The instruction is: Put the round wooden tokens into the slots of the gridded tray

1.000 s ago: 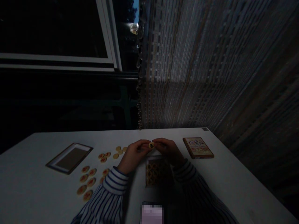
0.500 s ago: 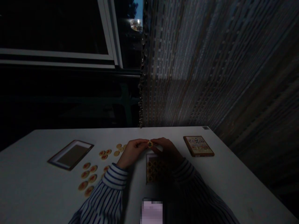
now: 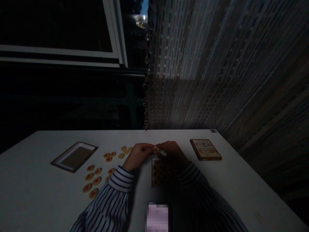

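Between the fingertips of both hands is one round Chinese chess piece (image 3: 156,149) with a dark character on its face. My left hand (image 3: 138,156) pinches it from the left. From the other side my right hand (image 3: 172,154) grips it, its fingers partly in shadow. Below them lies an open box tray (image 3: 152,174) with rows of pieces inside; my right hand and its shadow hide part of it. Several pieces with red characters (image 3: 97,180) lie on the table left of my left sleeve, which covers some of them.
Farther left lies an open tray with a pale rim (image 3: 93,148). Several plain-faced pieces (image 3: 121,156) sit beyond my left wrist. A flat box with a printed lid (image 3: 206,149) is at the right of the white table (image 3: 241,190). A bead curtain (image 3: 183,80) hangs behind.
Both hands still hold the piece in nearly the same place; it appears turned slightly. The whole view has shifted a little.
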A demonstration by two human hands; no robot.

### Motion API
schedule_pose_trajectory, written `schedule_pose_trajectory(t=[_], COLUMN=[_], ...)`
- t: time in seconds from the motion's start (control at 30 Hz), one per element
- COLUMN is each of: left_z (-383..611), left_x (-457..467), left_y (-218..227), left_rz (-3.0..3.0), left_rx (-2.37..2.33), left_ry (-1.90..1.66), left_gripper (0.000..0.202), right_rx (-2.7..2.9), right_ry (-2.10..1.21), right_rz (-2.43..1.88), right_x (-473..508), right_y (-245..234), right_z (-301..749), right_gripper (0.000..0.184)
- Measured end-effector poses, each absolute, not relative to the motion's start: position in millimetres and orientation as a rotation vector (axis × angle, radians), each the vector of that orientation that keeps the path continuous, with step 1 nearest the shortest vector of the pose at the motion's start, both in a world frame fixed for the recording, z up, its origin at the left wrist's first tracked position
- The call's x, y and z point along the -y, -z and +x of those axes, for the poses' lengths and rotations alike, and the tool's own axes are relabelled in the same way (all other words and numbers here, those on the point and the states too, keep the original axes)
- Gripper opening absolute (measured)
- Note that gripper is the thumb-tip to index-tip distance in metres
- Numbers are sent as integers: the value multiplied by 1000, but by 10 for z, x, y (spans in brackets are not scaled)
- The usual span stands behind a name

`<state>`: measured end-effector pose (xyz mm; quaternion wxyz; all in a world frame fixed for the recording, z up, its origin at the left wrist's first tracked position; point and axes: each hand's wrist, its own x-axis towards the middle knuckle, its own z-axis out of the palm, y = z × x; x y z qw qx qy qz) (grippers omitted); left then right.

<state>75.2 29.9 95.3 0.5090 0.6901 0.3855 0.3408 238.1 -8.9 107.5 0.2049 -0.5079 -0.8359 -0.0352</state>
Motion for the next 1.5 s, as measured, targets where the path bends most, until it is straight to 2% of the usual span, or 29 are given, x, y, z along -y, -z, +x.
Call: schedule_pose_trajectory(t=[0.33, 0.7, 1.13, 1.5], left_z=[669, 663, 672, 658], left_x=[-363, -302, -349, -348], left_y=[-852, -892, -760, -726], left_rz=[1964, 2236, 2355, 2396], left_rx=[-1137, -1257, -1331, -1250], left_ry=[-772, -493, -223, -238], left_gripper=[31, 27, 29, 27], right_rx=[2421, 2652, 2703, 2664], right_ry=[49, 51, 92, 116], right_rz=[-1432, -1626, -1653, -1641], right_x=[29, -8, 6, 51], right_y=[-995, -874, -775, -773], right_z=[2475, 2418, 2319, 2277], right_gripper=[24, 24, 20, 17])
